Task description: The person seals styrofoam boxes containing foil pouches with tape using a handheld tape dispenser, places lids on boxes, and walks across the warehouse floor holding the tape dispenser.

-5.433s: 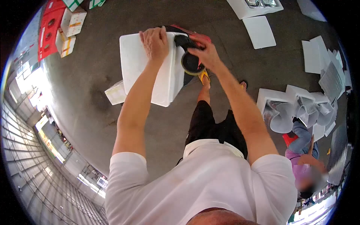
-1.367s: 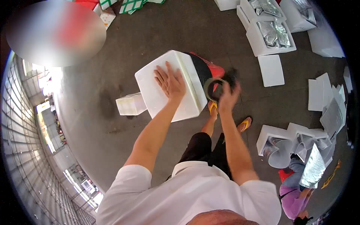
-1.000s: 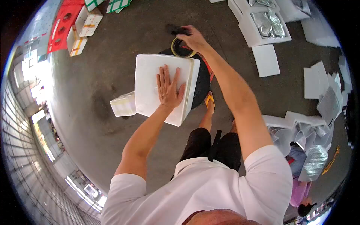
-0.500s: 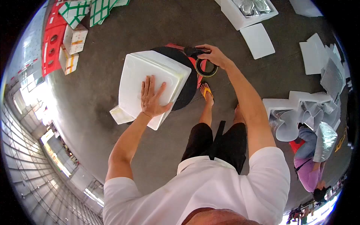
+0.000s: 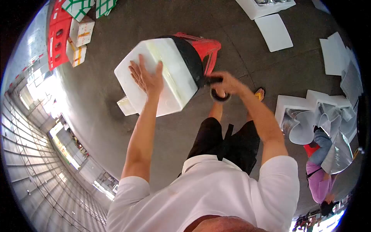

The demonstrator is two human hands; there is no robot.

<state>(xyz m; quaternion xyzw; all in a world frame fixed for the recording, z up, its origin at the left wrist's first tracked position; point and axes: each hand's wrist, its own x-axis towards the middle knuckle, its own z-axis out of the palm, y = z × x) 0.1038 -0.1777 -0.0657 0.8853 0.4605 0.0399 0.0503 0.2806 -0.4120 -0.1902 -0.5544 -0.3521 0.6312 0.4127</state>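
Note:
A white foam box with a lid rests on a round black top, over a red plastic stool. Clear tape appears to run along the box near its lid seam. My left hand lies on the white face with its fingers stretched out. Beside the box's right corner, my right hand grips a roll of tape with a dark piece at its upper end; motion blurs this hand a little. A smaller whitish block shows at the box's lower left.
Loose foam lids and an open foam box lie upper right. Foam boxes with silver liners stand at right, near a person in a purple top. Taped boxes stand by a red barrier at left.
The foam box has turned on the black top, and my left hand has shifted up and left across it. My right hand has come down closer to my body with the tape roll.

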